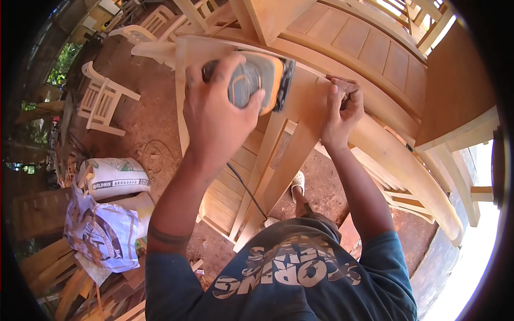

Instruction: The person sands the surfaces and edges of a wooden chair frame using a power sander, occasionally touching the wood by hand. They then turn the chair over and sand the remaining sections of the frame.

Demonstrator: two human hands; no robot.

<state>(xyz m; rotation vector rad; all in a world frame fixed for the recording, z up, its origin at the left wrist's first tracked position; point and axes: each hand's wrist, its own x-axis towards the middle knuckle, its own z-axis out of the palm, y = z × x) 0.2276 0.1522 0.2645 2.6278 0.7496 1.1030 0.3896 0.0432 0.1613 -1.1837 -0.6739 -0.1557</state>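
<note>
A bare stretch of board (pixel 307 97) lies open between the sander (pixel 256 80) and the right hand (pixel 342 109). Beyond the sander a wooden post (pixel 274 18) blocks the way — and a cord (pixel 247 191) crosses nearer the body.

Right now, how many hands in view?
2. Left hand is on the sander; right hand, fingers curled, is at the wooden panel's right end, contact unclear. No others show.

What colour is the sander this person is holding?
The sander is orange-yellow and grey with a dark base, as the head view shows.
</note>
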